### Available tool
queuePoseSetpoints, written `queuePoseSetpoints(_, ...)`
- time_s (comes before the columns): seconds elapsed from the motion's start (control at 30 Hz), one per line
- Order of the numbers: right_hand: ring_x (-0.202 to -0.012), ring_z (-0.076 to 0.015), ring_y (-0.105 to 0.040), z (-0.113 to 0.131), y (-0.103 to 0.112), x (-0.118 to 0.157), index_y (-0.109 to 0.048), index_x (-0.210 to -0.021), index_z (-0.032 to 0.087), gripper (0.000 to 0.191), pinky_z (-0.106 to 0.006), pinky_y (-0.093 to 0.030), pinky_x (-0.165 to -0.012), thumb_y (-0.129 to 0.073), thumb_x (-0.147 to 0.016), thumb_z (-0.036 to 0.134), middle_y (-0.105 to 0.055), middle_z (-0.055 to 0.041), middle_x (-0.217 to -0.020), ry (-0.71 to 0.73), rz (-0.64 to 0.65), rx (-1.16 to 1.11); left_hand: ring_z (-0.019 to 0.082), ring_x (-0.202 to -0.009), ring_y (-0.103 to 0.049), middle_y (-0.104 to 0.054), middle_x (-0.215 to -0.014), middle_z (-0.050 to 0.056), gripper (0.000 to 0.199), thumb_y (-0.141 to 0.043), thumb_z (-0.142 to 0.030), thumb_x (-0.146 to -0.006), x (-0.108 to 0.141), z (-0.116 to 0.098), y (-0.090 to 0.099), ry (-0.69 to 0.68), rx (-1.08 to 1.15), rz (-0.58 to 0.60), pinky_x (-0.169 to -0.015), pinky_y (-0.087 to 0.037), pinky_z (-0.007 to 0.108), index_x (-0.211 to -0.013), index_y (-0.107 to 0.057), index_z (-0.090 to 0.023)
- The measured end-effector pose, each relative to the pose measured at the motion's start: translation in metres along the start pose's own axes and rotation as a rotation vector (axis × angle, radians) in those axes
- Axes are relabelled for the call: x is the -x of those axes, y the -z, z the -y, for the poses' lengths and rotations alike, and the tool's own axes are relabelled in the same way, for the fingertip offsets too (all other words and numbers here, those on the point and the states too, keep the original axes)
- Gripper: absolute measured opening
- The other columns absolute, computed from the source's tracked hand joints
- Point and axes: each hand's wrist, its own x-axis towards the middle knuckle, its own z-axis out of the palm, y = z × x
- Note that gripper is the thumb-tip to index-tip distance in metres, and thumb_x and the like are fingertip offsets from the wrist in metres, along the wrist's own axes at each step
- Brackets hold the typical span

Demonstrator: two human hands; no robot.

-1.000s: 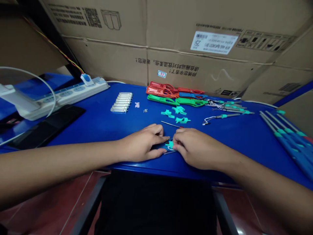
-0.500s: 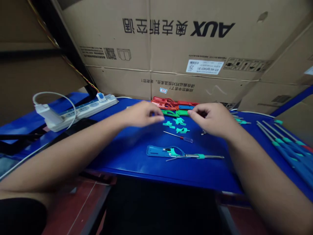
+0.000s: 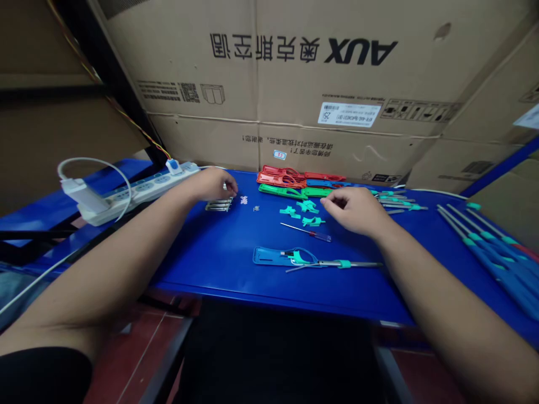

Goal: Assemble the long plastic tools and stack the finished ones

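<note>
"While the left hand (image 3: 214,184) curves low over the blue desk (image 3: 202,269), what has it got?"

"Half-closed fingers just above the metal pins (image 3: 219,206); whether it grips one, I cannot tell."

"The right hand (image 3: 353,211)?"

"Partly open, apparently empty, near the green plastic pieces (image 3: 307,207)."

"And the blue tool (image 3: 286,257)?"

"Between the hands, closer to the desk's front edge, with cardboard boxes (image 3: 320,84) behind everything."

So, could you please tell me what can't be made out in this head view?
In the head view:
Small shiny item at the left hand: mostly hidden by the fingers.
Metal rods: far ends hidden by that hand.
Tiny white pieces: too small to identify.
Long blue bars: cut off by the right edge.
</note>
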Motion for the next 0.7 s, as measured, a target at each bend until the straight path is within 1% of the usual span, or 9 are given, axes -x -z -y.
queuePoseSetpoints(0.17, -0.061, -0.0155, -0.057, 0.002, -0.008, 0.000, -0.070, -0.073, 0.020, 0.030, -0.030, -0.036, -0.057, -0.054, -0.088, 0.040, -0.069, -0.0025, -0.068, 0.015, 0.069, -0.004, 0.016, -0.075, -0.064, -0.075, -0.091, 0.002, 0.023, -0.065, -0.036, -0.079, -0.003, 0.000, -0.006, -0.011, 0.036, 0.047, -0.069, -0.043, 0.025, -0.094, -0.077, -0.022)
queuePoseSetpoints(0.33, -0.063, -0.0154, -0.058, 0.007, -0.008, 0.002, -0.071, -0.076, 0.020, 0.029, -0.030, -0.036, -0.058, -0.054, -0.089, 0.039, -0.070, -0.0032, -0.072, 0.046, 0.096, 0.004, 0.017, -0.088, -0.064, -0.074, -0.101, 0.005, 0.025, -0.061, -0.031, -0.082, -0.007, -0.002, -0.013, -0.141, -0.012, -0.012, -0.079, -0.043, 0.026, -0.099, -0.076, -0.020)
queuePoseSetpoints(0.53, -0.066, -0.0154, -0.058, 0.007, -0.009, 0.002, -0.073, -0.080, 0.020, 0.029, -0.031, -0.038, -0.060, -0.053, -0.090, 0.038, -0.070, -0.0032, -0.074, 0.094, 0.121, 0.026, 0.016, -0.085, -0.064, -0.073, -0.096, 0.005, 0.022, -0.058, -0.029, -0.081, -0.010, 0.001, -0.016, -0.198, -0.019, -0.008, -0.078, -0.043, 0.024, -0.089, -0.076, -0.019)
queuePoseSetpoints(0.7, -0.068, -0.0159, -0.060, 0.006, -0.008, 0.003, -0.075, -0.084, 0.020, 0.029, -0.030, -0.039, -0.061, -0.053, -0.090, 0.038, -0.072, -0.0035, -0.079, 0.122, 0.148, 0.047, 0.017, -0.080, -0.063, -0.073, -0.091, 0.004, 0.020, -0.058, -0.026, -0.075, -0.010, -0.003, -0.016, -0.193, -0.038, -0.013, -0.076, -0.044, 0.025, -0.083, -0.076, -0.020)
